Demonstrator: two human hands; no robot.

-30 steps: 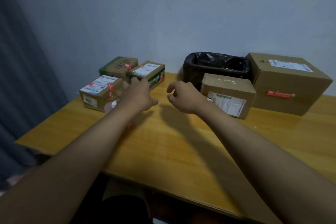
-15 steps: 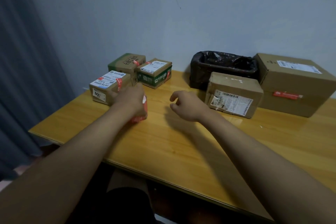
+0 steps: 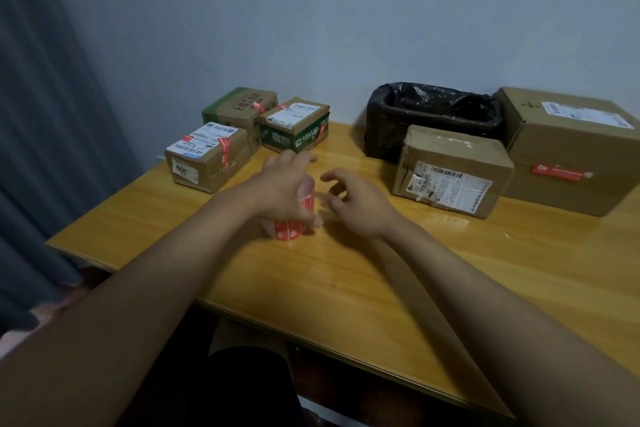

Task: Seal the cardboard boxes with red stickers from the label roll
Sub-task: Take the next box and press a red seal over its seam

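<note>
The label roll (image 3: 294,218) of red stickers stands on the wooden table, partly hidden under the left hand (image 3: 284,189) that grips it. Three small cardboard boxes (image 3: 207,156) with red stickers sit at the back left; a medium box (image 3: 450,170) without one and a large box (image 3: 571,149) bearing one sit on the right.

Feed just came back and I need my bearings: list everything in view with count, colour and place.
small boxes: 3, brown, two with green print, far left of table, each showing a red sticker
medium box: 1, brown, white shipping label on front, right of centre, no red sticker visible
large box: 1, brown, far right, red sticker on front
bin: 1, black liner, against wall behind medium box
label roll: 1, red stickers, table centre, in left hand
table: 1, yellow wood
curtain: 1, grey-blue, left edge
left hand: grip around the label roll
right hand: beside the roll, fingers loosely curled, holding nothing
</note>
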